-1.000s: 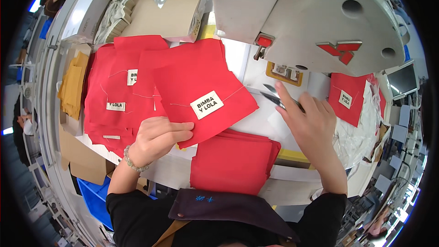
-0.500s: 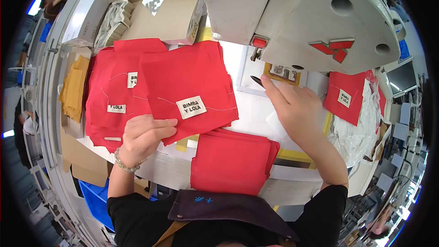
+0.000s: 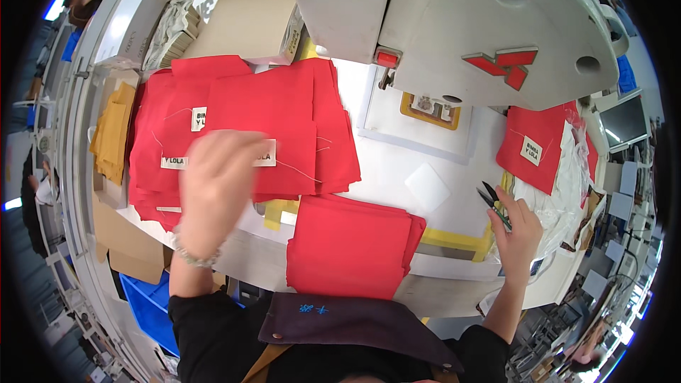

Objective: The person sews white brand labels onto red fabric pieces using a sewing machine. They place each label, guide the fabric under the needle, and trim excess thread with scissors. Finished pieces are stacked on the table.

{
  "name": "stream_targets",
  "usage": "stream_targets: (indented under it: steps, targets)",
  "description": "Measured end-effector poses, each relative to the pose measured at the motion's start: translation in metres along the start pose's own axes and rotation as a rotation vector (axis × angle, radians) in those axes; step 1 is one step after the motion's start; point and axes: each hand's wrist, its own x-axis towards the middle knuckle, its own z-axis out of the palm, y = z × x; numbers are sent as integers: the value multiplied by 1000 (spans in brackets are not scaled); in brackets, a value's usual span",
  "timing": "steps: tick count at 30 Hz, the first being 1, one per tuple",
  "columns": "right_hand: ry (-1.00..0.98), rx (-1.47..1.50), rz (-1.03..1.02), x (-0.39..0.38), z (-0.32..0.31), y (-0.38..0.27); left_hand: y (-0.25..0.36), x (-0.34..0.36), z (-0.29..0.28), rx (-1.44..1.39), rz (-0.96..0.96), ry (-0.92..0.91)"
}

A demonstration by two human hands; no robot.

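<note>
My left hand (image 3: 220, 177), blurred by motion with curled fingers, is over a red fabric panel (image 3: 273, 106) on the left pile, partly hiding its white label (image 3: 265, 153); whether it grips anything is unclear. Loose threads trail from the labels. My right hand (image 3: 518, 237) holds black-and-green thread snips (image 3: 496, 209) at the right of the work surface. A second red fabric stack (image 3: 347, 248) lies at the front centre. Another labelled red panel (image 3: 539, 135) lies at the right, beside crumpled white wrapping (image 3: 539, 213).
A large machine head (image 3: 496, 7) overhangs a white plate (image 3: 383, 124) with a yellow-framed insert. A cardboard box (image 3: 245, 14), a tray of yellow pieces (image 3: 113, 135) and a blue bin (image 3: 145, 312) surround the bench (image 3: 454, 276). Co-workers (image 3: 81, 3) are at the far edges.
The labelled panel has moved left onto the pile. My left hand has risen and shifted left across it. My right hand, with the snips, has moved down and right, away from the machine.
</note>
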Motion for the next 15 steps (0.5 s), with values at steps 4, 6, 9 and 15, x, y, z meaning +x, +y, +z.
stream_targets:
  steps: [4,6,9,15]
  targets:
    - [84,5,-54,-6,9,3,49,32,61,-390,60,-172]
    - [125,29,-23,-12,11,4,62,44,81,-393,71,-214]
    - [185,72,-48,-15,18,2,72,47,99,-392,65,-286]
    - [135,216,-167,4,20,-17,74,52,92,-454,-35,-365]
